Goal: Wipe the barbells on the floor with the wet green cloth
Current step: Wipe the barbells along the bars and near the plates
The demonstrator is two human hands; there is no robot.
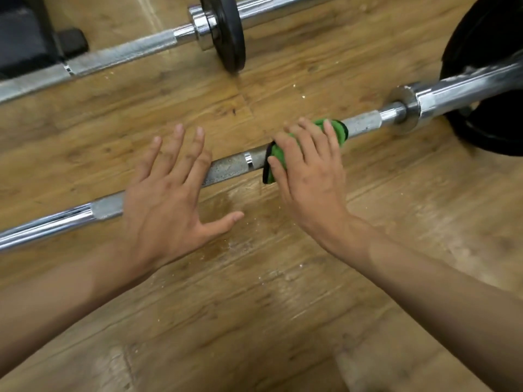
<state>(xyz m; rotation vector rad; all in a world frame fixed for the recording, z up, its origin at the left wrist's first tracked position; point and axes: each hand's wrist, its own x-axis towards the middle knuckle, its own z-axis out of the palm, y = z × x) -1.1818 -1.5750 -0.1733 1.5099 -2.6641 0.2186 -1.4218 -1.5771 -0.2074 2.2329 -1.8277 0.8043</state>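
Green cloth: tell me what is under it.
The green cloth lies over the near barbell's shaft, with the right hand on top. The shaft section beneath it is hidden.

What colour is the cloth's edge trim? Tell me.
Black, bordering the green cloth under the right hand; head view.

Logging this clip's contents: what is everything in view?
near barbell: one, chrome, across centre
far barbell: one, chrome, along top
small plate: one, black, on far barbell
large plate: one, black, right edge
green cloth: one, green with black edge, on near barbell
dark equipment: one, black, top left
floor: wood, brown; wet patch below near barbell
left hand: one, spread over near barbell
right hand: one, pressing green cloth onto near barbell
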